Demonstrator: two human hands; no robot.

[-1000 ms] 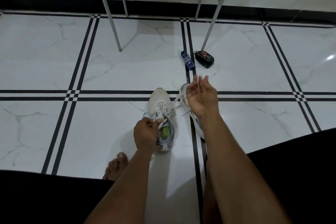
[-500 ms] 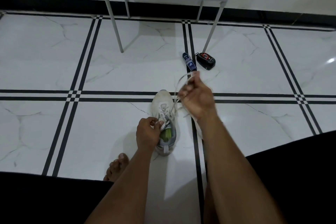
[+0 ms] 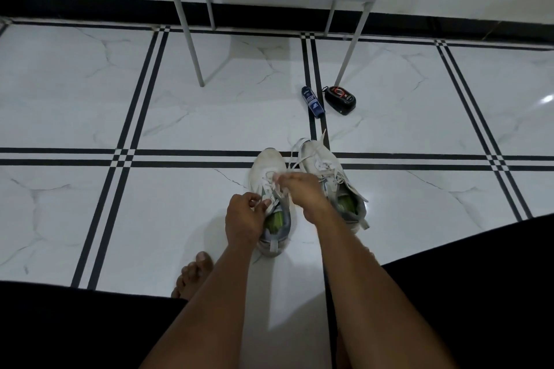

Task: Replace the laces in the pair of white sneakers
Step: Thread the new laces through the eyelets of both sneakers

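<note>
Whereas half a second ago the right hand [image 3: 302, 189] was raised toward the upper middle of the frame, drawing a length of lace up and away from the shoe, it has now come back down and sits over the eyelet rows of the left-hand sneaker [image 3: 271, 186], just right of centre. Its fingers are curled, and the tips appear to pinch the lace [image 3: 277, 189] at the crossings; the exact hold is blurred.

Left hand [image 3: 244, 213]: position little changed, at the collar of the same sneaker, thumb and fingertips pinched together on the lace or tongue edge; which of the two I cannot tell.

Second sneaker [image 3: 328, 177] lies just beside the first, to its right, with its lace loose and one end trailing toward the upper part of the frame.

Both sneakers stand on the white tiled floor [image 3: 180, 213], centre of frame. A small blue tube [image 3: 312, 101] and a black polish sponge [image 3: 341, 100] lie well apart, above them, near the leg of a grey rack [image 3: 192, 39].

Judgement: one pull-through stroke is finished and the hand has returned for the next crossing. The old lace looks partly slackened, not yet out; the task seems early, and no new laces are visible.
</note>
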